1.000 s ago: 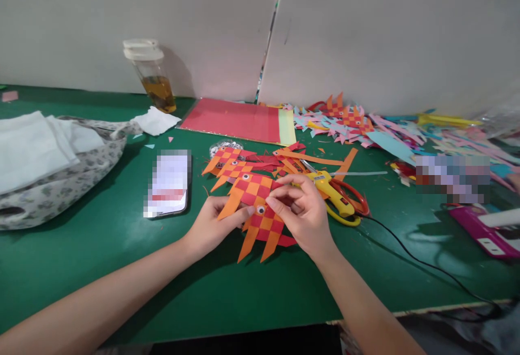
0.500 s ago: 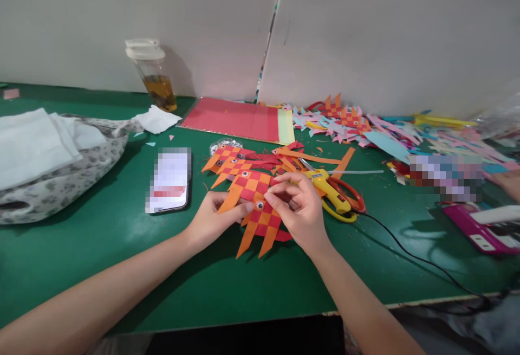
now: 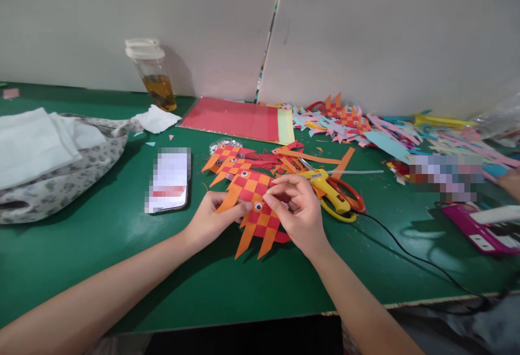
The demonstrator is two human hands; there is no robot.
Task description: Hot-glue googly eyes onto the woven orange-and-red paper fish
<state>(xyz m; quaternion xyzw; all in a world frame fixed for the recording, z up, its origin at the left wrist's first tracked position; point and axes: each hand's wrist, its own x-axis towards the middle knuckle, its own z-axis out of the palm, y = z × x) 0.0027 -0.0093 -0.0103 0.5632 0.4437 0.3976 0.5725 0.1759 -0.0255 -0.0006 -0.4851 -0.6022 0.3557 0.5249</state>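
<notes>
Barely shifted since before, both hands' fingers (image 3: pixel 244 207) pinching woven paper fish (image 3: pixel 260 215) flat on table (image 3: pixel 122 246).

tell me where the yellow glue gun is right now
In the head view the yellow glue gun lies on the green table right of centre, just beyond the right hand, on the red-handled scissors.

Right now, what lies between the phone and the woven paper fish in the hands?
In the head view, bare green tabletop separates the dark-edged phone from the orange-and-red woven paper fish.
</notes>
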